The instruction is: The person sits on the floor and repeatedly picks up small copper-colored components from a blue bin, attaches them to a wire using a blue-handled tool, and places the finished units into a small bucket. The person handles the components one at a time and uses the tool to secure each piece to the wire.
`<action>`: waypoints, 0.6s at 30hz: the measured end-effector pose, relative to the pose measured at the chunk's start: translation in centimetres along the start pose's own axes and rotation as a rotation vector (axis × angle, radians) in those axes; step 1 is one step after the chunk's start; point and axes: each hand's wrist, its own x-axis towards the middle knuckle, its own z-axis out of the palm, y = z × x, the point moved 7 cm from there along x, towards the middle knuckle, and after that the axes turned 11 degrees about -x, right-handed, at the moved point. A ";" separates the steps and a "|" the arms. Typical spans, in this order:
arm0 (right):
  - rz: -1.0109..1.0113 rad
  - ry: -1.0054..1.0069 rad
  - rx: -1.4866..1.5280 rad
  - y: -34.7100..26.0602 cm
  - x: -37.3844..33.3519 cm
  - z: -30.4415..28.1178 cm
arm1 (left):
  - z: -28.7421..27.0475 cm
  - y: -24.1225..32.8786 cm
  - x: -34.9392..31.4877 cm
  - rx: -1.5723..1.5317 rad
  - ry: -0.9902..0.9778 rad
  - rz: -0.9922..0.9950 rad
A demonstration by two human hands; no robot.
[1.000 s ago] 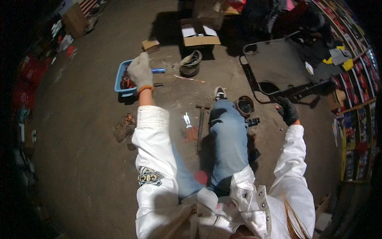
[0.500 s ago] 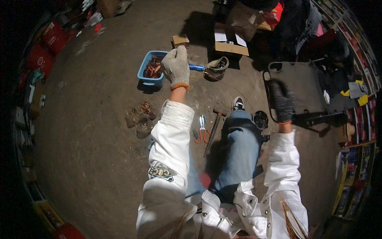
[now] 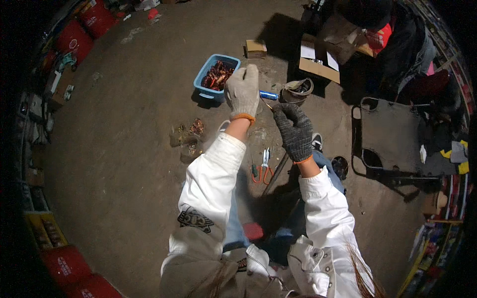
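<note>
My left hand (image 3: pixel 242 93), in a pale knit glove, is closed with its fingers pressed together, just right of a blue plastic tub (image 3: pixel 204 93). Coppery scraps (image 3: pixel 216 75) fill the tub. In a dark grey glove, my right hand (image 3: pixel 294 130) pinches the tip of a thin coppery wire (image 3: pixel 269 106) that slants up toward the left glove. Whatever the left fingers grip is hidden by the glove. Beyond the hands, a blue cylinder (image 3: pixel 269 95) lies beside a round dark bucket (image 3: pixel 297 92). Below them are orange-handled cutters (image 3: pixel 265 169) and a tool's long handle (image 3: pixel 276 174).
Small coppery piles (image 3: pixel 197 126) lie left of my left forearm. A little carton (image 3: pixel 256 48) and an open cardboard box (image 3: pixel 320 68) stand farther off. A dark folding chair (image 3: pixel 390 134) is at the right; red containers (image 3: pixel 74 42) line the far left.
My right hand has swung left from beside the folding chair to meet my left hand, and now pinches the wire. The whole view has shifted, moving the floor things rightward.
</note>
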 end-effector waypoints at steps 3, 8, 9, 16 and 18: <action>0.056 -0.063 0.381 0.5 -0.4 1.2 | 0.1 -0.7 -0.3 -0.008 0.009 -0.007; 0.144 -0.297 0.462 0.4 -0.6 2.6 | 1.3 -1.2 -1.2 -0.131 -0.009 -0.092; 0.166 -0.312 0.459 0.4 -0.6 2.5 | 1.4 -1.3 -1.4 -0.142 -0.015 -0.131; 0.428 -0.602 0.680 2.6 -0.9 1.9 | 3.3 0.8 -1.7 -0.030 -0.252 0.061; 0.444 -0.593 0.870 2.7 -0.6 1.3 | 2.9 0.1 -1.4 -0.091 -0.222 -0.045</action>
